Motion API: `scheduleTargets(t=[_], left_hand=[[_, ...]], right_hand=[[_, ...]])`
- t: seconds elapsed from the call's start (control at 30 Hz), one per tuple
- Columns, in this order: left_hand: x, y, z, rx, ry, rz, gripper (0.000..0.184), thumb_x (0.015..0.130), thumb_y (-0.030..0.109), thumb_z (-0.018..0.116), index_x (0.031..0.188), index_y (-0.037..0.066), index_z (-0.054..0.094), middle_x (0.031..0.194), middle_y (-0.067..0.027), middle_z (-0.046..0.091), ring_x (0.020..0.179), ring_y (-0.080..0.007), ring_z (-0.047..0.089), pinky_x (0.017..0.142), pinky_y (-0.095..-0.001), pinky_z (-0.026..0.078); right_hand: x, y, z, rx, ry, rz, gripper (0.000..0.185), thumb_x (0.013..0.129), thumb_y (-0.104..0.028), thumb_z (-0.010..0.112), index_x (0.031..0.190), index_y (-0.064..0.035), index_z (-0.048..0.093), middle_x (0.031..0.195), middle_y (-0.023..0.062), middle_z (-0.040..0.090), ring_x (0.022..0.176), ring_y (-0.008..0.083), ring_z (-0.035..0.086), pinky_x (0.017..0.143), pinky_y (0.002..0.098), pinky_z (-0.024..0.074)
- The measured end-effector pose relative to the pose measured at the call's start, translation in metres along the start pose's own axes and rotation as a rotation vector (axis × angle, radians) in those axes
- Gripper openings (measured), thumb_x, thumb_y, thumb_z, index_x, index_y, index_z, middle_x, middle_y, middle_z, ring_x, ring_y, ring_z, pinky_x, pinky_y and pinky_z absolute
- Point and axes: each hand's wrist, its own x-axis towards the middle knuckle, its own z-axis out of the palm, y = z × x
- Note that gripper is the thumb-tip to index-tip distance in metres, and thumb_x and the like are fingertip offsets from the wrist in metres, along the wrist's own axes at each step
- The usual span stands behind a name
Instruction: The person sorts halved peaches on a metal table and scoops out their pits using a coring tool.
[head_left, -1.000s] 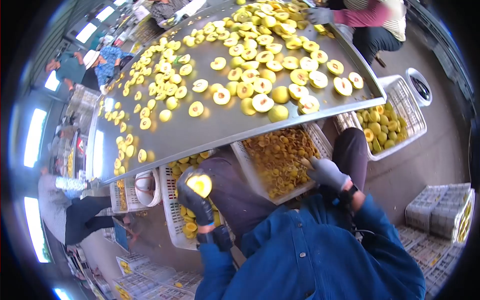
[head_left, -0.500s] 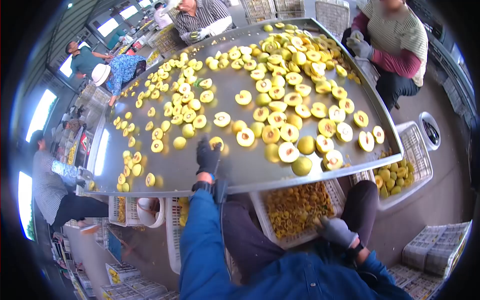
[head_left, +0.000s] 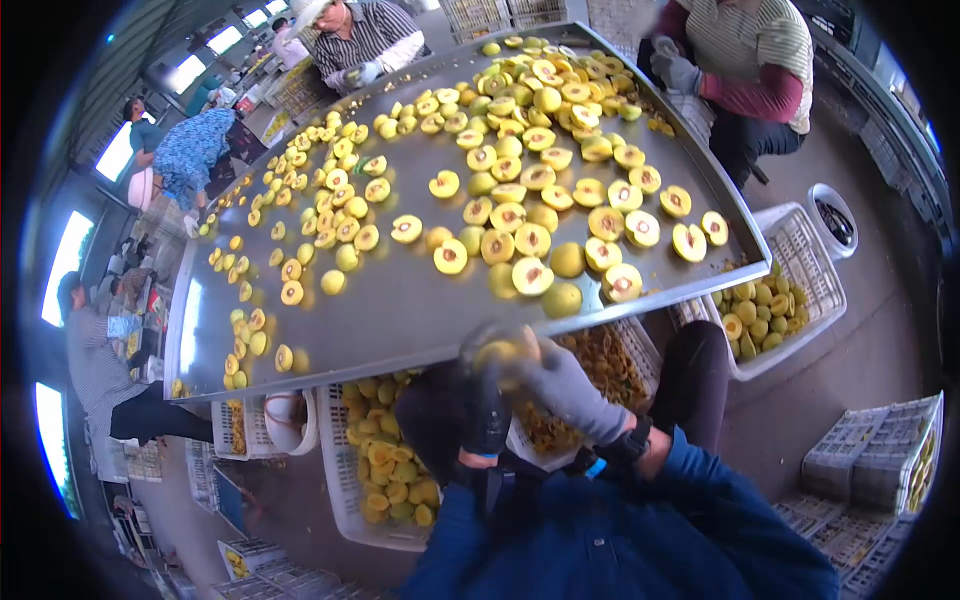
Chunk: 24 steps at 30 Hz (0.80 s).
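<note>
My left hand (head_left: 484,405), in a dark glove, is raised over my lap at the table's near edge. Its fingers are wrapped round a yellow fruit half (head_left: 503,352), blurred by motion. My right hand (head_left: 575,392), in a grey glove, meets it from the right with fingers closed; whatever it grips is hidden. Beyond them is the metal table (head_left: 400,322), strewn with yellow-green, peach-like fruit halves (head_left: 450,256), many cut side up with brown pits showing. Below my hands, a crate (head_left: 655,365) holds small brownish fruit scraps (head_left: 605,365).
A crate of fruit (head_left: 385,470) stands left of my legs, another crate (head_left: 825,300) to the right beside a white bucket (head_left: 832,222). Co-workers (head_left: 365,45) (head_left: 750,70) sit at the table's far and right sides. Stacked crates (head_left: 870,450) stand at lower right.
My left hand has come back from the table with a fruit half that lay near its fingers. My right hand has risen from the scrap crate to meet it. The view has shifted.
</note>
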Motion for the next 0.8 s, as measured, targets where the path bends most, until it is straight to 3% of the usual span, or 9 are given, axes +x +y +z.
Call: scheduleTargets(t=[0.03,0.1,0.2,0.23,0.33,0.37,0.43,0.63,0.8], left_hand=[[-0.008,0.007,0.006,0.068,0.045,0.079,0.048,0.093,0.017,0.062,0.134,-0.001,0.046,0.116,-0.0102,0.059,0.107,-0.021,0.058,0.096,-0.0344,0.046],[-0.018,0.05,0.01,0.166,0.018,-0.016,0.046,0.096,0.015,0.056,0.136,-0.001,0.044,0.11,-0.01,0.061,0.101,-0.0199,0.059,0.092,-0.0319,0.048],[-0.03,0.054,0.005,0.191,0.057,-0.025,0.043,0.097,0.015,0.054,0.135,-0.003,0.045,0.106,-0.0107,0.062,0.097,-0.0181,0.06,0.086,-0.0303,0.049],[-0.03,0.059,0.006,0.164,0.074,-0.033,0.042,0.097,0.016,0.054,0.133,-0.003,0.047,0.103,-0.0109,0.064,0.093,-0.0182,0.061,0.083,-0.0304,0.05],[-0.03,0.089,0.01,0.06,0.117,-0.103,0.035,0.098,0.019,0.054,0.126,-0.001,0.057,0.09,-0.0112,0.071,0.075,-0.02,0.069,0.073,-0.0316,0.053],[-0.032,0.101,0.012,0.215,0.106,-0.031,0.036,0.103,0.025,0.043,0.123,0.0,0.06,0.09,-0.0107,0.072,0.073,-0.0211,0.069,0.073,-0.0318,0.053],[-0.036,0.099,0.015,0.359,0.148,0.068,0.039,0.105,0.027,0.038,0.123,0.001,0.06,0.092,-0.0107,0.072,0.074,-0.0217,0.068,0.073,-0.032,0.052],[-0.039,0.1,0.02,-0.044,0.143,-0.135,0.051,0.106,0.039,0.031,0.127,-0.002,0.053,0.095,-0.0109,0.068,0.08,-0.0172,0.064,0.077,-0.029,0.051],[-0.04,0.112,0.021,0.011,0.199,-0.197,0.053,0.106,0.042,0.031,0.12,0.003,0.064,0.097,-0.0085,0.069,0.086,-0.0175,0.066,0.079,-0.0314,0.051]], right_hand=[[-0.009,0.001,-0.002,0.013,-0.024,0.017,0.04,0.091,-0.03,0.062,0.114,0.0022,0.057,0.094,0.0081,0.066,0.086,0.0132,0.062,0.077,0.0312,0.0511],[-0.021,-0.008,-0.011,0.027,-0.079,0.039,0.035,0.091,-0.032,0.062,0.106,-0.0007,0.058,0.088,0.012,0.069,0.08,0.0173,0.067,0.07,0.0361,0.0529],[-0.049,-0.011,-0.021,-0.698,0.03,-0.225,0.03,0.091,-0.034,0.062,0.092,-0.0049,0.054,0.075,0.0159,0.067,0.065,0.0289,0.068,0.056,0.0413,0.0511],[-0.055,-0.01,-0.016,-0.839,0.124,-0.429,0.029,0.094,-0.034,0.059,0.085,-0.0079,0.049,0.064,0.0148,0.063,0.056,0.0353,0.064,0.047,0.0452,0.0478],[-0.075,-0.02,-0.02,-0.967,0.081,-0.497,0.024,0.098,-0.03,0.053,0.088,-0.0086,0.052,0.064,0.0119,0.063,0.057,0.0307,0.065,0.046,0.0425,0.0489],[-0.076,-0.016,-0.021,-0.995,0.098,-0.601,0.021,0.099,-0.028,0.051,0.089,-0.009,0.053,0.064,0.0116,0.062,0.057,0.0286,0.066,0.046,0.0407,0.0493],[-0.078,-0.016,-0.021,-1.008,0.104,-0.607,0.022,0.099,-0.028,0.051,0.089,-0.008,0.054,0.064,0.0122,0.063,0.056,0.0289,0.066,0.045,0.0397,0.049],[-0.084,-0.021,-0.026,-1.11,0.013,-0.482,0.023,0.097,-0.027,0.052,0.09,-0.0044,0.053,0.064,0.0149,0.063,0.053,0.0333,0.065,0.047,0.0429,0.0496],[-0.085,-0.01,-0.021,-1.01,-0.078,-0.443,0.026,0.094,-0.028,0.056,0.091,-0.0023,0.052,0.065,0.0173,0.063,0.054,0.033,0.065,0.047,0.0452,0.0491]])
